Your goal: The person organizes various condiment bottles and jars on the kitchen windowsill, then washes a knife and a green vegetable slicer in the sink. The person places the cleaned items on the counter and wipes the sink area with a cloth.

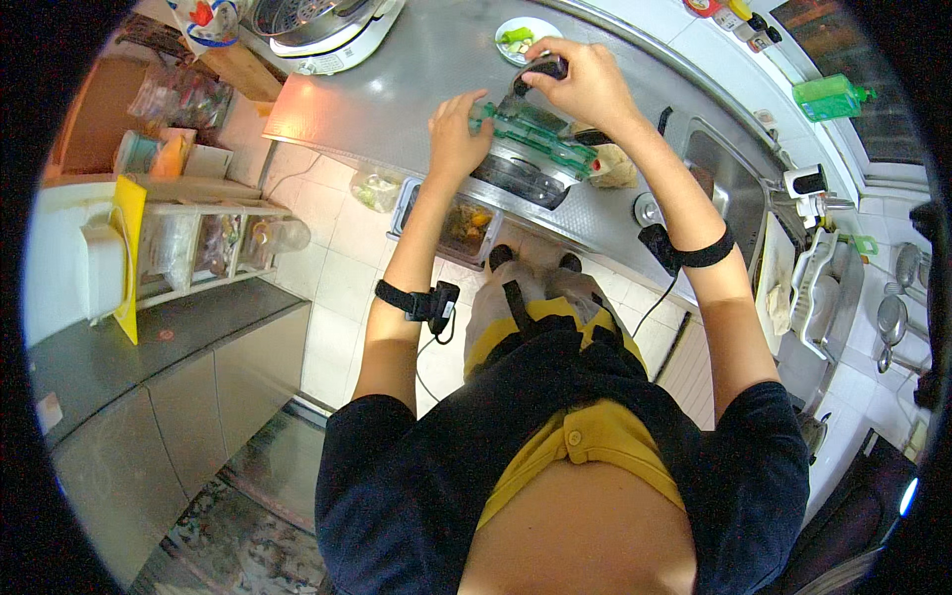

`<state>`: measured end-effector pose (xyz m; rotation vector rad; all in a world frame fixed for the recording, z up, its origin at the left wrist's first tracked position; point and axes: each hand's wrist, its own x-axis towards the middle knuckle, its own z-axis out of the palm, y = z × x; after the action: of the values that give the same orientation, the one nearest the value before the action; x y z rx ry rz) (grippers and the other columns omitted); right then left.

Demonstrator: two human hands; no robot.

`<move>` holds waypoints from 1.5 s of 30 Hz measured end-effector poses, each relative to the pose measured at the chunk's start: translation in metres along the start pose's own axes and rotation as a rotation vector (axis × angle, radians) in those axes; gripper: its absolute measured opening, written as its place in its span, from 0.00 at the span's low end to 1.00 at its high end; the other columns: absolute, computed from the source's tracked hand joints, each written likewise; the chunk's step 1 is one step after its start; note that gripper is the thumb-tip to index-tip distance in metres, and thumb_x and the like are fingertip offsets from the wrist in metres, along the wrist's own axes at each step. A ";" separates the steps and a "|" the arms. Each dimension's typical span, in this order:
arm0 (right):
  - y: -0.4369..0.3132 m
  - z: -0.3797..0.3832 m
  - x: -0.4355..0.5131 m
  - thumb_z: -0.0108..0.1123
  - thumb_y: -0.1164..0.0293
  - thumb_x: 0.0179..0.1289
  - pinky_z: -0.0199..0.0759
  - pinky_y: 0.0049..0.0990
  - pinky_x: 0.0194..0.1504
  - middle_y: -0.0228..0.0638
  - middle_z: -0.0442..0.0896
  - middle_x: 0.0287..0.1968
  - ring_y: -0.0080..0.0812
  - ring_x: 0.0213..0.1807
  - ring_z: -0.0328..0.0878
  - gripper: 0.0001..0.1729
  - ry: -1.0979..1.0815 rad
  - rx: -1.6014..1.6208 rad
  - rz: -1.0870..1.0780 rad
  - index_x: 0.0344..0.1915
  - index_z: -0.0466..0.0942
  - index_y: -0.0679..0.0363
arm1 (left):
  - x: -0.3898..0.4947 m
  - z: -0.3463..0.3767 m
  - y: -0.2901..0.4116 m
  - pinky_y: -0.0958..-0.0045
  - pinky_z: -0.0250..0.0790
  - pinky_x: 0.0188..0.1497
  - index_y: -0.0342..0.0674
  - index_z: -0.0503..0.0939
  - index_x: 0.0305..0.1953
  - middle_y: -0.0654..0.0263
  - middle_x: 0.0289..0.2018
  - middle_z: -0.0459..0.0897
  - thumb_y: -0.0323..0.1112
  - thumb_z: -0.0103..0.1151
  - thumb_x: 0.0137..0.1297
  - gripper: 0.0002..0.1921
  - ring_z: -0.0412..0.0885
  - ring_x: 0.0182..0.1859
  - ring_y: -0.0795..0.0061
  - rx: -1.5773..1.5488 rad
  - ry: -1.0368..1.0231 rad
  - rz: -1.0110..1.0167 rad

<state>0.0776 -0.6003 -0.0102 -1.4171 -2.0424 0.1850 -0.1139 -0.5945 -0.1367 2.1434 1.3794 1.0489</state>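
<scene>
My left hand (459, 137) grips the left end of a translucent green plastic frame (543, 141) over the steel counter, with the end between thumb and fingers. My right hand (587, 78) is closed around a black rounded handle (547, 68) above the frame; what its lower part joins is partly hidden. Below the green frame, towards me, a dark shiny tray-like piece (520, 182) lies at the counter's front edge. Beyond my hands, a white plate (507, 52) holds a green pepper (517, 35) and small pale pieces. A crumpled tan item (616, 167) sits beneath my right forearm.
The steel counter (416, 82) has a sink (706, 160) at right. A steel pan on a white electric cooker (327, 56) stands at the back left. Below the counter edge is a bin (465, 230) with food scraps. A dish rack (811, 297) stands further right.
</scene>
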 end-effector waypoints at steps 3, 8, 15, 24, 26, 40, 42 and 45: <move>-0.014 -0.018 0.014 0.70 0.63 0.52 0.69 0.26 0.25 0.36 0.78 0.19 0.29 0.22 0.78 0.17 0.034 -0.011 0.105 0.42 0.80 0.53 | 0.000 0.000 -0.001 0.58 0.63 0.55 0.46 0.76 0.53 0.61 0.42 0.80 0.31 0.63 0.52 0.23 0.75 0.50 0.58 0.030 0.010 0.028; -0.036 -0.058 0.029 0.70 0.72 0.47 0.67 0.32 0.28 0.41 0.75 0.22 0.35 0.23 0.73 0.18 0.155 0.243 0.116 0.38 0.75 0.63 | -0.001 0.002 -0.004 0.58 0.56 0.61 0.44 0.76 0.52 0.60 0.50 0.79 0.34 0.62 0.54 0.21 0.71 0.57 0.58 -0.007 -0.048 -0.007; -0.050 -0.126 0.004 0.66 0.83 0.52 0.72 0.18 0.33 0.30 0.80 0.31 0.18 0.32 0.78 0.17 0.282 0.587 0.200 0.42 0.73 0.62 | 0.001 0.002 -0.005 0.60 0.61 0.59 0.41 0.76 0.50 0.58 0.50 0.79 0.38 0.63 0.56 0.20 0.73 0.55 0.57 -0.042 -0.030 -0.036; 0.001 -0.197 -0.110 0.72 0.76 0.50 0.63 0.24 0.55 0.35 0.74 0.44 0.27 0.50 0.71 0.26 0.682 0.173 -0.100 0.47 0.70 0.63 | -0.008 -0.003 0.091 0.63 0.65 0.56 0.37 0.80 0.41 0.60 0.45 0.82 0.28 0.60 0.58 0.09 0.76 0.51 0.59 -0.070 0.182 0.257; 0.021 -0.203 -0.146 0.71 0.80 0.51 0.75 0.21 0.39 0.36 0.80 0.41 0.25 0.41 0.79 0.22 0.711 0.034 -0.163 0.46 0.73 0.62 | -0.022 0.008 0.129 0.64 0.67 0.54 0.37 0.81 0.38 0.62 0.40 0.83 0.24 0.59 0.57 0.07 0.78 0.48 0.62 -0.096 0.199 0.360; 0.196 -0.161 -0.386 0.62 0.73 0.47 0.75 0.34 0.42 0.41 0.78 0.52 0.41 0.47 0.78 0.17 0.291 -0.278 0.106 0.41 0.75 0.58 | -0.100 0.273 0.336 0.68 0.78 0.43 0.35 0.76 0.45 0.60 0.38 0.83 0.62 0.47 0.66 0.30 0.82 0.42 0.72 -1.083 -0.893 -0.899; 0.222 -0.151 -0.407 0.60 0.72 0.48 0.76 0.35 0.43 0.41 0.77 0.52 0.42 0.48 0.77 0.16 0.202 -0.254 0.156 0.41 0.75 0.59 | -0.098 0.310 0.341 0.73 0.79 0.35 0.41 0.77 0.37 0.69 0.30 0.80 0.55 0.58 0.63 0.20 0.81 0.33 0.78 -1.159 -0.790 -0.976; 0.262 -0.130 -0.427 0.60 0.71 0.50 0.76 0.35 0.45 0.42 0.77 0.52 0.42 0.50 0.76 0.16 0.207 -0.251 0.176 0.42 0.75 0.59 | -0.095 0.369 0.330 0.73 0.79 0.34 0.43 0.77 0.34 0.71 0.26 0.78 0.55 0.59 0.63 0.19 0.79 0.29 0.79 -1.005 -0.851 -1.073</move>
<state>0.4515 -0.8998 -0.2051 -1.6945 -1.8191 -0.1448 0.3436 -0.7983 -0.1943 0.6938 0.9523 0.1844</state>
